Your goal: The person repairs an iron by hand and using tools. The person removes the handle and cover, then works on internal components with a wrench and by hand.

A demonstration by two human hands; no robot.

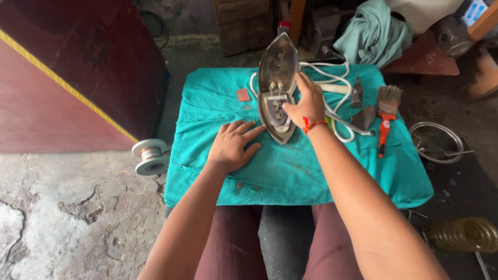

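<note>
An opened clothes iron (pixel 278 83) lies upside down on a teal cloth (pixel 290 171) spread over a low stand, its metal base and inner parts showing. My right hand (pixel 306 102), with a red thread at the wrist, rests on the iron's right edge, fingers against the metal near the middle. Whether it grips the iron is unclear. My left hand (pixel 233 144) lies flat on the cloth just left of the iron's pointed near end, fingers spread, holding nothing.
A white cord (pixel 337 80), a paintbrush with an orange handle (pixel 385 116), dark metal parts (pixel 363 118) and a small red piece (pixel 243 94) lie on the cloth. A wire spool (pixel 150 155) stands on the floor left, a metal bowl (pixel 434 141) right, a maroon cabinet (pixel 78 67) far left.
</note>
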